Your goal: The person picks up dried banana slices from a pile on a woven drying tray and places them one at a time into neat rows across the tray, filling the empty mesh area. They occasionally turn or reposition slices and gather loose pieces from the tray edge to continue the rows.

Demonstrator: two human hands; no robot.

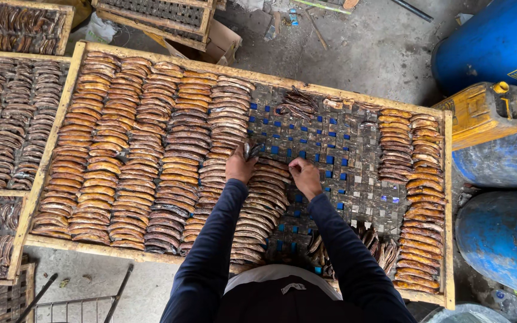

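A wooden-framed drying rack (pixel 79 66) with a woven grey and blue mat (pixel 330 149) holds rows of brown dried banana slices (pixel 151 149). My left hand (pixel 239 167) is closed on a few dark slices at the top of the row just left of the bare mat. Beside it, my right hand (pixel 304 174) pinches a slice at the upper end of that same row. Both arms wear dark long sleeves. A loose pile of slices (pixel 297 103) lies at the far side of the bare mat. Another loose heap (pixel 378 248) lies near the front edge.
Two more rows of slices (pixel 411 179) fill the rack's right end. More filled racks (pixel 7 119) stand on the left. Blue drums (pixel 498 42) and a yellow jerrycan (pixel 486 113) stand at the right on the concrete floor. Stacked racks (pixel 157 15) are behind.
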